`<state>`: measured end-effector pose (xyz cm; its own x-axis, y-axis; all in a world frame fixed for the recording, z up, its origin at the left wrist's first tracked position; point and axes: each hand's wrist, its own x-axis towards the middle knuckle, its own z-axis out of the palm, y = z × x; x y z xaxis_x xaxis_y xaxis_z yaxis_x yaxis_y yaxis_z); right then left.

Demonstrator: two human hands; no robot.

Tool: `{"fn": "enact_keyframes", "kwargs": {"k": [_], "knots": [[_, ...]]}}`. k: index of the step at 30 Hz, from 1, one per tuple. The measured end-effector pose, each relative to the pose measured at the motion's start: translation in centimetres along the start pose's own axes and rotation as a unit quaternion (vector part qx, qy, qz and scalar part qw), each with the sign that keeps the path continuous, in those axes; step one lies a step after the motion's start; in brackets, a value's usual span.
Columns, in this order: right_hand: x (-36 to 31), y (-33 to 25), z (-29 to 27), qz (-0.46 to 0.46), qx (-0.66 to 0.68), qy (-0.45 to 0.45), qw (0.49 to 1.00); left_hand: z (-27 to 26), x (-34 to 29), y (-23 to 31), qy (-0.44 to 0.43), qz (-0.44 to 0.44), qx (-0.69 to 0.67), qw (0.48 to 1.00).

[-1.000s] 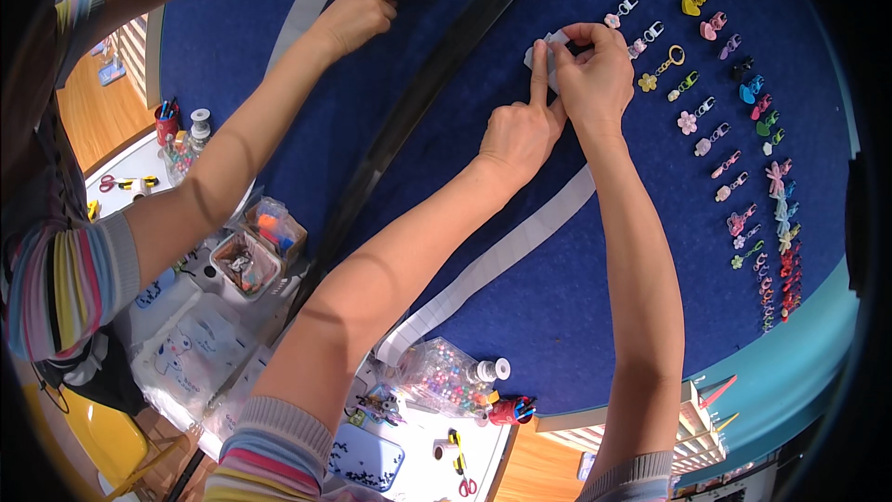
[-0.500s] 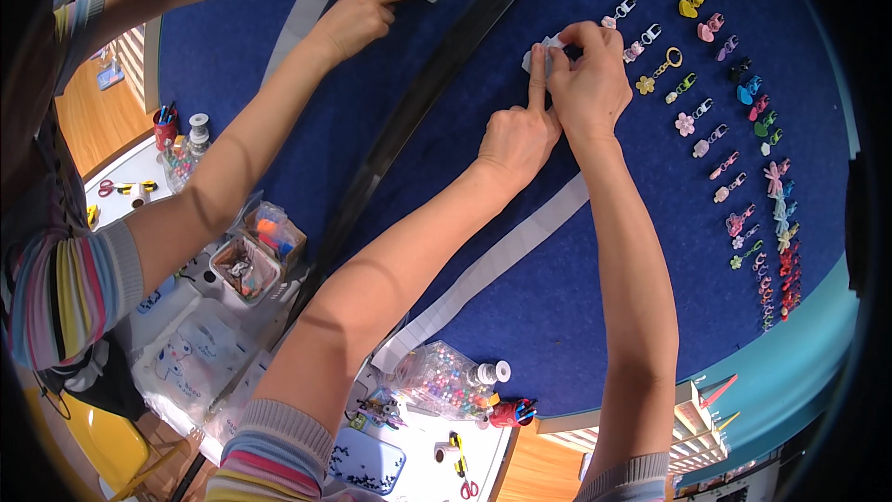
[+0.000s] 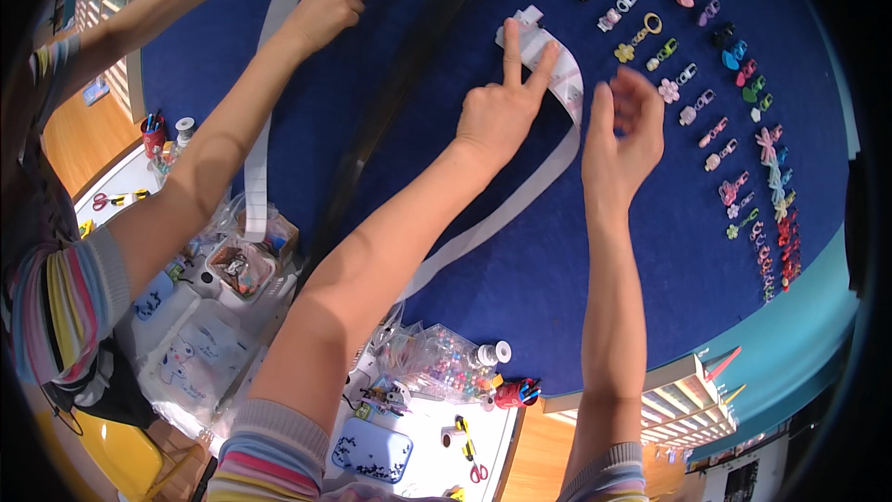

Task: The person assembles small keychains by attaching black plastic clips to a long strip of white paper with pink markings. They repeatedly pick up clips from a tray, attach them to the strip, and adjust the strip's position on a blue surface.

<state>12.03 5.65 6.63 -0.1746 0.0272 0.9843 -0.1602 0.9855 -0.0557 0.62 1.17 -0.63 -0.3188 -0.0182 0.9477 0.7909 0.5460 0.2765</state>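
Note:
A long white paper strip point(image 3: 516, 200), marked off like labels, curls across the blue cloth board point(image 3: 520, 316). My left hand point(image 3: 497, 121) rests at its upper end with index and middle fingers spread apart on the paper, the other fingers folded. A small whitish piece point(image 3: 529, 15) lies at those fingertips; what it is I cannot tell. Raised to the right of the strip, my right hand point(image 3: 624, 135) has its thumb apart from loosely bent, slightly blurred fingers and shows nothing in them. Nearest to it is a pink flower key chain point(image 3: 669, 90).
Rows of colourful key chains point(image 3: 714, 160) lie along the board's right side. Left of a black strip point(image 3: 372, 125), my arms and the table appear mirrored. Below stand a clear bag of beads point(image 3: 451, 363), a red pen cup point(image 3: 517, 394), a blue-rimmed tray point(image 3: 372, 451) and scissors point(image 3: 478, 473).
My right hand has left the paper and moved down and right. My left hand has shifted slightly left, its two fingers now spread. The strip's upper part now shows, bowing to the right.

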Motion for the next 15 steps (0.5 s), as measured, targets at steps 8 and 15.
{"fn": "enact_keyframes", "kwargs": {"k": [8, 15], "knots": [[-11.0, 3.1, -3.7, 0.326, 0.227, -0.107, 0.911, 0.1, 0.1, 0.1, -0.010, 0.011, -0.005, 1.000], [-19.8, 1.3, 1.1, 0.383, 0.031, -0.077, 0.920, -0.2, 0.2, 0.4, -0.037, 0.003, 0.034, 0.999]]}}
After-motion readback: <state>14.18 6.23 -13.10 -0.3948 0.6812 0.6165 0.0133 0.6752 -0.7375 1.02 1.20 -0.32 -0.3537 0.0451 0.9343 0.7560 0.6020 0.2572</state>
